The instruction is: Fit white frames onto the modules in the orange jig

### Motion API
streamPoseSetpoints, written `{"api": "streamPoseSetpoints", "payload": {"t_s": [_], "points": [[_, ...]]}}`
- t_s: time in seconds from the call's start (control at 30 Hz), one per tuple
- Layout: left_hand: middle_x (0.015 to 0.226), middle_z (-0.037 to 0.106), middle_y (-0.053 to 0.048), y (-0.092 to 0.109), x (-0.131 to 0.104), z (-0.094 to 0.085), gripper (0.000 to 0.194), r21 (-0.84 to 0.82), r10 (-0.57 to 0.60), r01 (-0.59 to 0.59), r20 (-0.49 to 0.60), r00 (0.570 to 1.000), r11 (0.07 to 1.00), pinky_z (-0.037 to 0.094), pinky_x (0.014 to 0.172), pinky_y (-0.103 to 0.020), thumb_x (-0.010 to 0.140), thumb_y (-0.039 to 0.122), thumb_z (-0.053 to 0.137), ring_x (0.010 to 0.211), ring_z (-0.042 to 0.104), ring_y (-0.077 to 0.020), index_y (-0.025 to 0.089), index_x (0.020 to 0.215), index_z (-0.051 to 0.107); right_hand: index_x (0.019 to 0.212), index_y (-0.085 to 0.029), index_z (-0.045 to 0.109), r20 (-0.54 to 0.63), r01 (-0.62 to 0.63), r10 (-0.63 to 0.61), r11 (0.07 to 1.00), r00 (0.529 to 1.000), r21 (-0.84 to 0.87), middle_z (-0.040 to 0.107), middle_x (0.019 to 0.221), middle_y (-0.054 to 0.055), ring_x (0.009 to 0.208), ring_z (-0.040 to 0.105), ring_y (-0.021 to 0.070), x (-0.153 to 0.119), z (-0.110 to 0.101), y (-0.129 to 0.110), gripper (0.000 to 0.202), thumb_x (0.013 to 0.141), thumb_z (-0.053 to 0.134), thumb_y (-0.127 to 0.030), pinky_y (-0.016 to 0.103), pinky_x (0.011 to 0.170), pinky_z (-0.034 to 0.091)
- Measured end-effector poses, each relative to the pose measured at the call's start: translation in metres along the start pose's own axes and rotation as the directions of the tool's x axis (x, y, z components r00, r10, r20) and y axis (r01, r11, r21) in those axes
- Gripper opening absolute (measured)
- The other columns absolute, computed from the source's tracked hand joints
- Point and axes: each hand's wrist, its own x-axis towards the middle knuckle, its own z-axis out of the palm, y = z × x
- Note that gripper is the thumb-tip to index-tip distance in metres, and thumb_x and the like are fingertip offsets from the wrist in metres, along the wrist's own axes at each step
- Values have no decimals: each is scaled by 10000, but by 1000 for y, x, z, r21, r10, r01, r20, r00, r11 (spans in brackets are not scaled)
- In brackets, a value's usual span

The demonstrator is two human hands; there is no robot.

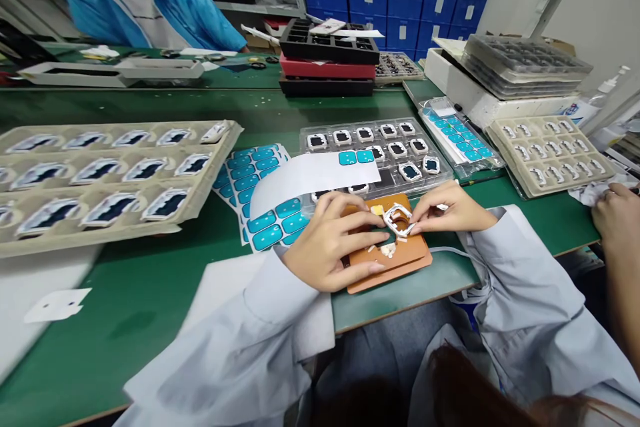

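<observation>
My right hand (453,209) pinches the right side of a small white frame (393,219) with a rounded opening, tilted above an orange fixture (415,255). My left hand (335,240) lies across the fixture's left part, its fingers stretched and apart, the fingertips close to the frame's left edge. Whether those fingertips touch the frame I cannot tell. On the fixture are a yellow block (377,210) and small white bits (388,250). Part of the fixture is hidden beneath my left hand.
Behind the fixture stands a clear tray (440,181) of white frames. Blue sticker sheets (267,235) and a white strip (310,173) lie left of it. Pulp trays (220,177) flank both sides. A co-worker's hand (620,210) rests at right; another person (165,7) sits opposite.
</observation>
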Motion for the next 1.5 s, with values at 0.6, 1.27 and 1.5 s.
{"api": "streamPoseSetpoints", "payload": {"t_s": [0.6,1.27,1.5], "points": [[870,762,-27,6,6,-7,163,152,-20,42,-146,989,988,422,792,-412,852,367,647,893,581,-238,218,877,706,945,-201,743,8,92,-91,989,996,-120,730,1126,102,874,625,199,3,-4,9,244,809,767,-403,402,822,487],[954,748,-75,5,3,-3,414,194,-253,277,-138,958,941,416,802,-425,752,551,713,958,548,-276,216,997,720,916,-222,737,-84,91,-123,947,989,-308,732,1103,78,861,519,208,3,26,-8,164,853,707,-371,392,781,494],[1041,727,-84,5,2,-2,402,155,-334,334,-30,942,930,373,826,-449,772,575,706,1044,503,-299,208,935,730,844,-214,741,-38,100,-117,943,992,-316,738,1094,58,872,523,215,3,26,-9,113,841,726,-326,404,792,474]]}}
